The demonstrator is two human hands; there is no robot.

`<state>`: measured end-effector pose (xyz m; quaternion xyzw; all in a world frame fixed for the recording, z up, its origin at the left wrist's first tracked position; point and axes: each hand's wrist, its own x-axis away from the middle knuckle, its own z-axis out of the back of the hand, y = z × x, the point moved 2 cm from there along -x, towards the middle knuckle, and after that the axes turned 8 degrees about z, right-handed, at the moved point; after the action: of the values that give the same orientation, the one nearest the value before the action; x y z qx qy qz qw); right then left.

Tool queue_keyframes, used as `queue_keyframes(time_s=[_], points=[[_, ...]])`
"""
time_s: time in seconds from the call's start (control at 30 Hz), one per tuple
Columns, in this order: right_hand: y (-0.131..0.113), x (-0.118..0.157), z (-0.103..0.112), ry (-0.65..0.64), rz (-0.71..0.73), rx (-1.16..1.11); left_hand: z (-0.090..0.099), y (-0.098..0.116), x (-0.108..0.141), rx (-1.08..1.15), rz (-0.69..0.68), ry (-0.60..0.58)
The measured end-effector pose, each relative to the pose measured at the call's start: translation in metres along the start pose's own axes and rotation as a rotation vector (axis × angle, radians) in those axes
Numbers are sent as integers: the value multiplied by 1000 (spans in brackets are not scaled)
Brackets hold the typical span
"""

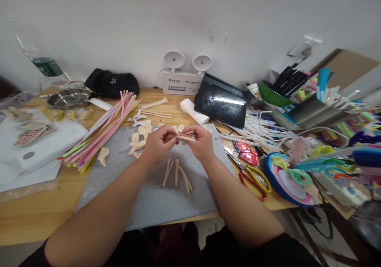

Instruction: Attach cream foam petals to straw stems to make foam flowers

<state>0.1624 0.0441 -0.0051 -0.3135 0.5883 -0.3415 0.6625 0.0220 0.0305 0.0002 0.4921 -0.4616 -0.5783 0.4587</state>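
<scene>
My left hand (162, 142) and my right hand (199, 140) meet above the grey mat (149, 203). Between their fingertips is a cream strip (187, 138), pinched at both ends. Cream strips (176, 172) lie in small groups on the mat just below my hands. Curled cream pieces (143, 131) are heaped to the left of my left hand, and a single one (103, 155) rests by the mat's left edge. Some rounded cream pieces are partly hidden behind my fingers.
Pink, white and green stems (104, 132) lie at the left. A dark tablet (220, 100) leans behind the mat. Scissors (253, 175) and a blue-rimmed round piece (290, 179) sit at the right. A metal dish (69, 98) stands at the back left.
</scene>
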Motion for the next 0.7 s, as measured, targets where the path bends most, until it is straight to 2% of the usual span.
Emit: queue_keyframes(time_s=[0.1, 0.27, 0.37, 0.5, 0.6, 0.7], points=[[-5, 0, -1, -26, 121, 111, 1, -1, 0, 100, 48, 46], [-17, 2, 0, -20, 417, 364, 0, 0, -3, 482, 194, 94], [-22, 4, 1, -16, 507, 491, 0, 0, -4, 676, 278, 99], [-22, 3, 1, -6, 442, 389, 0, 0, -3, 789, 391, 41], [-18, 0, 3, 44, 356, 222, -1, 0, -2, 777, 421, -5], [-14, -2, 4, 72, 273, 149, -2, 0, -1, 733, 430, -67]])
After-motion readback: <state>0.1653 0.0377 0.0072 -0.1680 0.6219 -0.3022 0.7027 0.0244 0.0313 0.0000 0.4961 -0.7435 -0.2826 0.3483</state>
